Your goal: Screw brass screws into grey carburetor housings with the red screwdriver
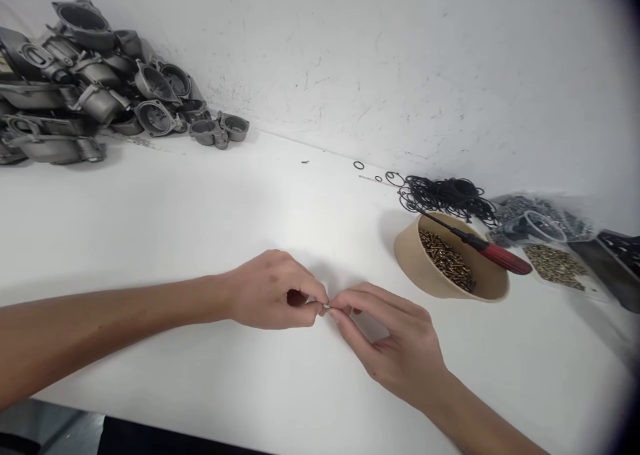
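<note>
My left hand [277, 291] and my right hand [393, 331] meet fingertip to fingertip over the middle of the white table [240, 221]. Between them sits a tiny, pale metallic piece [327, 305], too small and too covered by fingers to name. Both hands are closed in a pinch on it, thumb against forefinger. To the right of my right hand stands a tan paper bowl [417, 268] with many brass-coloured screws [447, 261] inside. A screwdriver with a red handle [505, 257] lies across the bowl's rim.
Grey metal housings [100, 101] are piled at the back left against the white wall [350, 61]. Black rubber rings [450, 196] lie in a heap at the back right. Beyond the bowl are a bag of small parts [545, 215] and a tray of small brass-coloured pieces [555, 266].
</note>
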`<action>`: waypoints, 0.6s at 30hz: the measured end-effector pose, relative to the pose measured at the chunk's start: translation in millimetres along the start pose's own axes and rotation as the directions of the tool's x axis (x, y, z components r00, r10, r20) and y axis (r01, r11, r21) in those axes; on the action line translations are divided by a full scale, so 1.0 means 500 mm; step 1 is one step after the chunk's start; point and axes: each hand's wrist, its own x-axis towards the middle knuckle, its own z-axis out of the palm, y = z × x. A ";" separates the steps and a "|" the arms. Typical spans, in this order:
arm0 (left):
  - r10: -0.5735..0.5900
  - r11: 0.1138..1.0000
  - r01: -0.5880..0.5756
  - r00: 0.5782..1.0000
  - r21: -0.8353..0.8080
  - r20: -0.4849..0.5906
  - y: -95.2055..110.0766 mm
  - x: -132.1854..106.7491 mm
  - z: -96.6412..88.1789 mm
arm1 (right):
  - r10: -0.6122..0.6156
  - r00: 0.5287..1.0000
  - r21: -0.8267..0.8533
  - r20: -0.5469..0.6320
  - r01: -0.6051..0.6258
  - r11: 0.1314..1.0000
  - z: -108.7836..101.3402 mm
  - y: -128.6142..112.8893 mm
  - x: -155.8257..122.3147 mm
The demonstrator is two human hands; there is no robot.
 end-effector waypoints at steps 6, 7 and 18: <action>0.076 0.995 -0.073 0.996 0.066 -0.036 -0.002 -0.002 0.005 | 0.059 0.998 0.025 0.019 -0.060 0.998 0.000 0.000 0.001; 0.087 0.994 -0.084 0.995 0.076 -0.040 -0.001 -0.002 0.005 | 0.070 0.997 0.035 0.021 -0.071 0.997 0.000 -0.001 0.002; 0.146 0.984 -0.143 0.989 0.103 -0.021 -0.003 0.001 0.002 | 0.135 0.988 0.090 0.073 -0.141 0.986 -0.001 -0.009 0.007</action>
